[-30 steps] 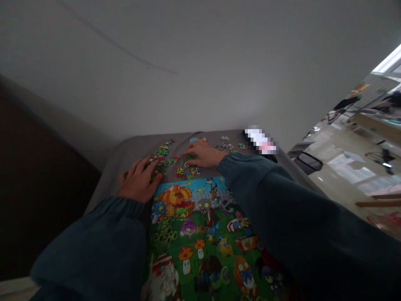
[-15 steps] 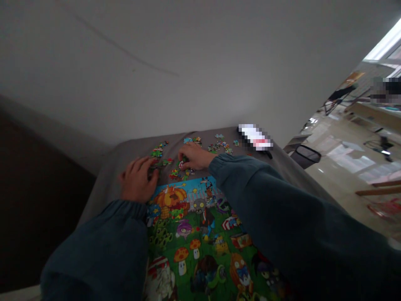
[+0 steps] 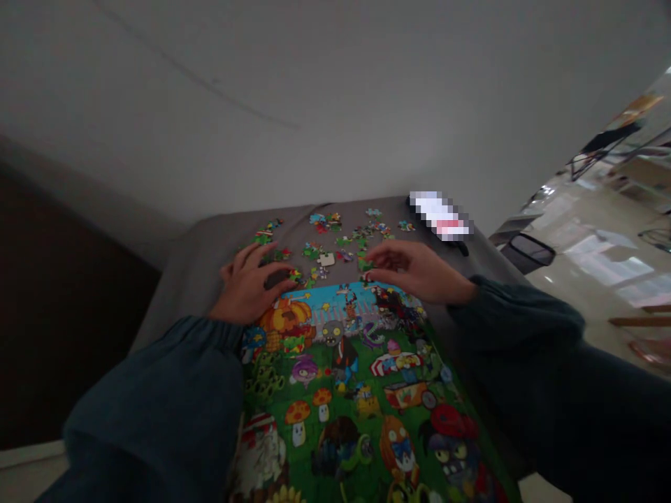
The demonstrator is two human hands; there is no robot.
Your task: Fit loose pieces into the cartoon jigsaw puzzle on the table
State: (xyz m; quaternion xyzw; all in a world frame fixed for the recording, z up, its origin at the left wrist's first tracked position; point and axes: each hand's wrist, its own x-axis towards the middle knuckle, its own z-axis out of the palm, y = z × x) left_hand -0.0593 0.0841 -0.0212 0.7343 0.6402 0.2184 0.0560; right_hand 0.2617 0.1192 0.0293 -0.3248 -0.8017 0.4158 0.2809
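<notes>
A cartoon jigsaw puzzle, largely joined, lies in front of me on grey cloth. My right hand is at the puzzle's far right edge. A small green puzzle piece is between its thumb and forefinger, with the fingers curled. My left hand rests beyond the puzzle's far left corner, fingers spread. Its thumb tip touches or nearly touches a green and yellow loose piece. Between the hands, a piece lies pale back up among other loose pieces.
More loose pieces are scattered along the grey cloth towards the wall. A phone with a bright, blurred-out screen lies at the back right. Beyond the right edge are a shiny floor and furniture.
My right hand has moved right, from among the loose pieces to the puzzle's far right edge, uncovering the pale-backed piece. My left hand has shifted right and its fingers have spread.
</notes>
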